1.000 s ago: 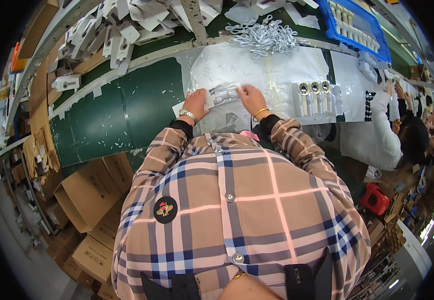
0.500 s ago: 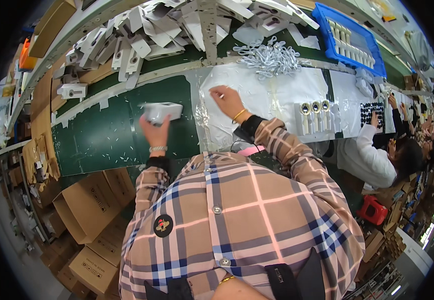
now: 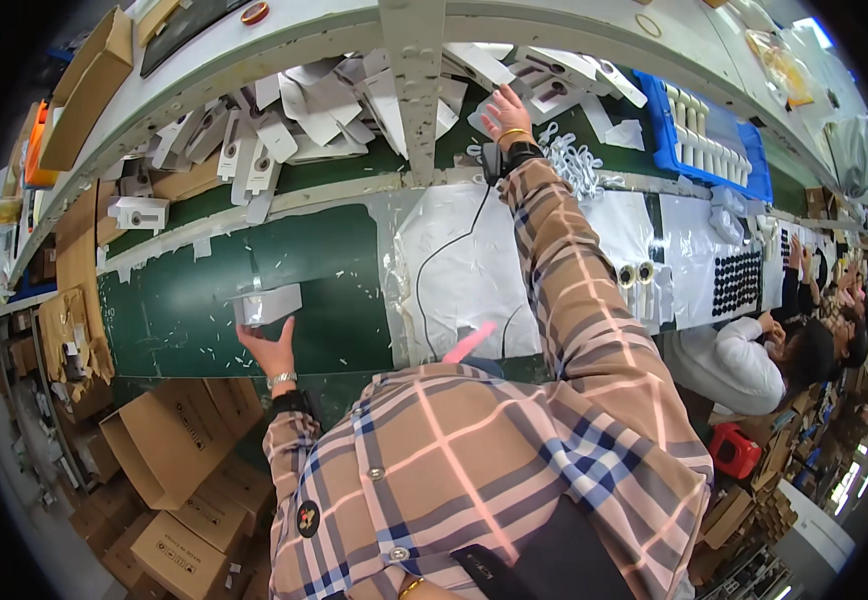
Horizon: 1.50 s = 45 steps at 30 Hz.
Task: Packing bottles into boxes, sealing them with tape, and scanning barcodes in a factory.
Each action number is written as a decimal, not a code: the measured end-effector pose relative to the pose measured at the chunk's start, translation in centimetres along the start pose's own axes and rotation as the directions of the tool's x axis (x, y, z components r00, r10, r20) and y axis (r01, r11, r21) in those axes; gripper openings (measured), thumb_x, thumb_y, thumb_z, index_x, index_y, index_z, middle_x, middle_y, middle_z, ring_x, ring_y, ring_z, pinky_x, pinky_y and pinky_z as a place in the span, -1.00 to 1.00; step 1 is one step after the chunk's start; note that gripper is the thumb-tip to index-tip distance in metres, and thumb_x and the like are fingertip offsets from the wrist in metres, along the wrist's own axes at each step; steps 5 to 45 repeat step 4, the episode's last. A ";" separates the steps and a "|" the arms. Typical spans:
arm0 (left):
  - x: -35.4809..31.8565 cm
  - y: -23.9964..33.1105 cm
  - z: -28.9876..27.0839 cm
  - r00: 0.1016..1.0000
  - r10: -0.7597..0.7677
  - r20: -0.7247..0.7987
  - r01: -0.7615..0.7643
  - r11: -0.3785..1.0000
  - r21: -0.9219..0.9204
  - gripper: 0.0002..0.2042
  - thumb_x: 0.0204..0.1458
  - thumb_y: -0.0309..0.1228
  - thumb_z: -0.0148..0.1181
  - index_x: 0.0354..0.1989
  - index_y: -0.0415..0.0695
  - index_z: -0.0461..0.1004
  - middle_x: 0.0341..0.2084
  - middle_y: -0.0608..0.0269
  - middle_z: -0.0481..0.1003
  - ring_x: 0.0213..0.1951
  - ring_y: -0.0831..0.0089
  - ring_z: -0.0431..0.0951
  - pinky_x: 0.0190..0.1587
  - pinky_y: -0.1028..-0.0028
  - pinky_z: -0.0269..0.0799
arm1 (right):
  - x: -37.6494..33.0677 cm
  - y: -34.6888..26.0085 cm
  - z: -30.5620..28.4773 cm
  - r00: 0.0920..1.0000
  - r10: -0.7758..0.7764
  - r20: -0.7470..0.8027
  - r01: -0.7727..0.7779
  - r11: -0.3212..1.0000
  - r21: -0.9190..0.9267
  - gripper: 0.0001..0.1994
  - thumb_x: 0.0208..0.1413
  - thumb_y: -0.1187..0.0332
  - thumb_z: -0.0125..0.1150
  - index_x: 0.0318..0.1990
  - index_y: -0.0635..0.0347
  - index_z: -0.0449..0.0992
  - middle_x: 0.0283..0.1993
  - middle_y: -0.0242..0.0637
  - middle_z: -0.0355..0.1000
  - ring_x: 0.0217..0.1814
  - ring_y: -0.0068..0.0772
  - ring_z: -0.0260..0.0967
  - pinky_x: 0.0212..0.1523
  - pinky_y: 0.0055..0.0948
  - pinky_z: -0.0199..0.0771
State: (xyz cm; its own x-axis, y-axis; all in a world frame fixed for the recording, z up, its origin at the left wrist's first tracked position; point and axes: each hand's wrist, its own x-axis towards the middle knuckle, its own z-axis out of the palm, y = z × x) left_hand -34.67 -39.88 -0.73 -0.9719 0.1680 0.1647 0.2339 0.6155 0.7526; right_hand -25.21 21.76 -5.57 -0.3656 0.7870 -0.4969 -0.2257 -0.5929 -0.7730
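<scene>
On the green mat at left lies a small white box (image 3: pixel 272 304) with an upright flap. My left hand (image 3: pixel 269 350) is at its near edge, thumb and fingers apart, and whether they touch the box is hard to tell. My right arm stretches far forward over the white-covered bench. There my right hand (image 3: pixel 507 113), fingers stretched and apart, reaches beside the flat white cartons (image 3: pixel 554 75) under the shelf. Just right of that wrist lies a heap of white looped cords (image 3: pixel 576 165). White handheld devices (image 3: pixel 637 285) with round heads stand partly hidden behind my right sleeve.
A metal post (image 3: pixel 411 110) and a shelf edge cross the bench's back. A blue crate (image 3: pixel 704 140) holds white cylinders. Black round pieces (image 3: pixel 737 282) lie in rows near a co-worker in a white sleeve (image 3: pixel 719 365). Open cardboard boxes (image 3: pixel 179 440) stand at lower left.
My left hand has moved left and nearer with the white box, which now rests on the mat. My right hand has gone forward from the white sheet to the cartons.
</scene>
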 end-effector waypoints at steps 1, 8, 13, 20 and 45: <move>-0.5 0.2 -0.5 0.995 -0.073 0.064 0.070 0.996 0.049 0.02 -0.20 -0.33 0.63 0.37 -0.34 0.02 0.21 -0.15 0.23 0.22 0.09 0.37 0.27 0.20 0.35 | 1.3 -0.6 -0.3 0.999 0.027 0.044 -0.030 0.998 0.063 -0.55 0.24 0.30 0.30 0.28 -0.18 0.43 0.24 -0.36 0.36 0.06 -0.22 0.44 -0.16 -0.17 0.54; -2.5 -0.7 -2.4 0.953 -0.242 0.185 0.222 0.967 0.122 0.04 -0.17 -0.33 0.60 0.42 -0.32 -0.04 0.29 -0.19 0.18 0.30 0.00 0.31 0.37 0.17 0.27 | 5.1 -1.2 -1.0 0.986 0.070 0.149 -0.106 0.963 0.249 -0.46 0.25 0.29 0.29 0.36 -0.18 0.31 0.26 -0.30 0.34 0.14 -0.10 0.45 -0.02 0.02 0.54; -2.5 -0.7 -2.4 0.953 -0.242 0.185 0.222 0.967 0.122 0.04 -0.17 -0.33 0.60 0.42 -0.32 -0.04 0.29 -0.19 0.18 0.30 0.00 0.31 0.37 0.17 0.27 | 5.1 -1.2 -1.0 0.986 0.070 0.149 -0.106 0.963 0.249 -0.46 0.25 0.29 0.29 0.36 -0.18 0.31 0.26 -0.30 0.34 0.14 -0.10 0.45 -0.02 0.02 0.54; -2.5 -0.7 -2.4 0.953 -0.242 0.185 0.222 0.967 0.122 0.04 -0.17 -0.33 0.60 0.42 -0.32 -0.04 0.29 -0.19 0.18 0.30 0.00 0.31 0.37 0.17 0.27 | 5.1 -1.2 -1.0 0.986 0.070 0.149 -0.106 0.963 0.249 -0.46 0.25 0.29 0.29 0.36 -0.18 0.31 0.26 -0.30 0.34 0.14 -0.10 0.45 -0.02 0.02 0.54; -2.5 -0.7 -2.4 0.953 -0.242 0.185 0.222 0.967 0.122 0.04 -0.17 -0.33 0.60 0.42 -0.32 -0.04 0.29 -0.19 0.18 0.30 0.00 0.31 0.37 0.17 0.27 | 5.1 -1.2 -1.0 0.986 0.070 0.149 -0.106 0.963 0.249 -0.46 0.25 0.29 0.29 0.36 -0.18 0.31 0.26 -0.30 0.34 0.14 -0.10 0.45 -0.02 0.02 0.54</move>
